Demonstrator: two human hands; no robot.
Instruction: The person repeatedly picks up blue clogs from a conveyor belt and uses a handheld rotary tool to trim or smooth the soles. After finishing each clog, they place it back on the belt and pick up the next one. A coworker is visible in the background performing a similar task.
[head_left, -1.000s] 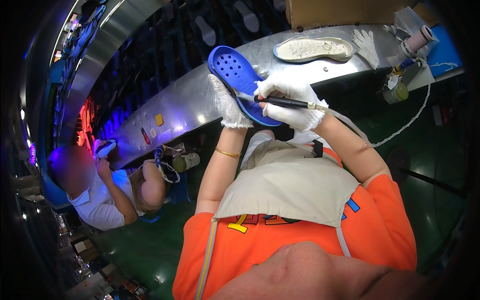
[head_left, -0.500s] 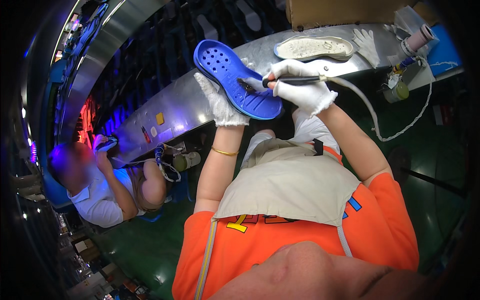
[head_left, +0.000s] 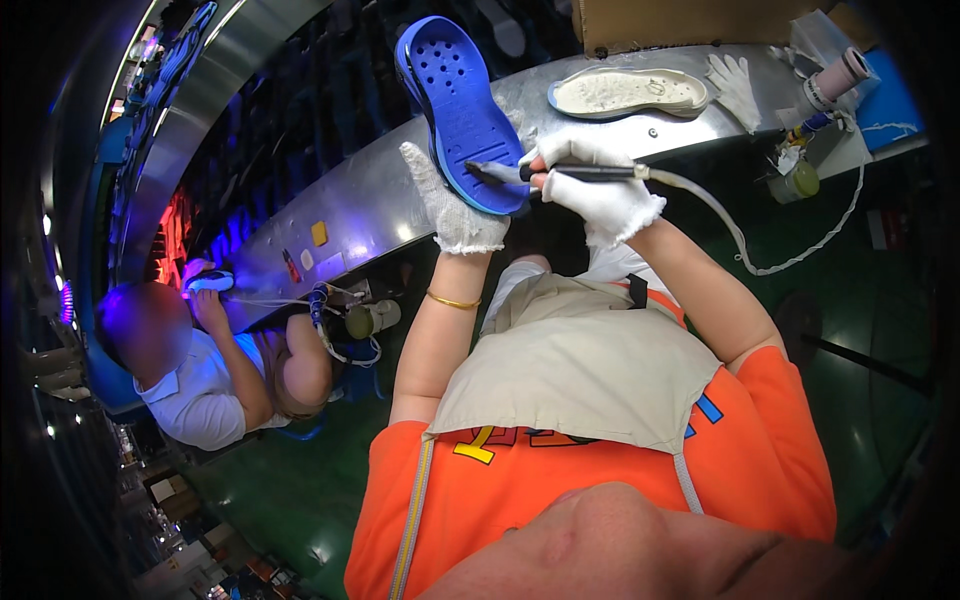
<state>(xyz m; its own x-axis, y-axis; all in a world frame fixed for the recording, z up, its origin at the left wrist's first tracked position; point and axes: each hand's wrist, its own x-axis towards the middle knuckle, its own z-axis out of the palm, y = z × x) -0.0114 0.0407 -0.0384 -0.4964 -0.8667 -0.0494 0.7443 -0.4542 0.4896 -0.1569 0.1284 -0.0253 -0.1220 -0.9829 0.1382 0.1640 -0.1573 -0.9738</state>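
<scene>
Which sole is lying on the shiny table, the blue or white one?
The white sole, beside the loose glove: it lies on the metal bench, while the blue sole is held up in the left hand.

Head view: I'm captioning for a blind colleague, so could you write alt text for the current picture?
A gloved left hand holds a blue shoe sole while the gloved right hand holds a brush on a hose, its tip over the sole. Beyond, a white sole and a loose glove lie on a metal bench; a co-worker sits at left.
</scene>
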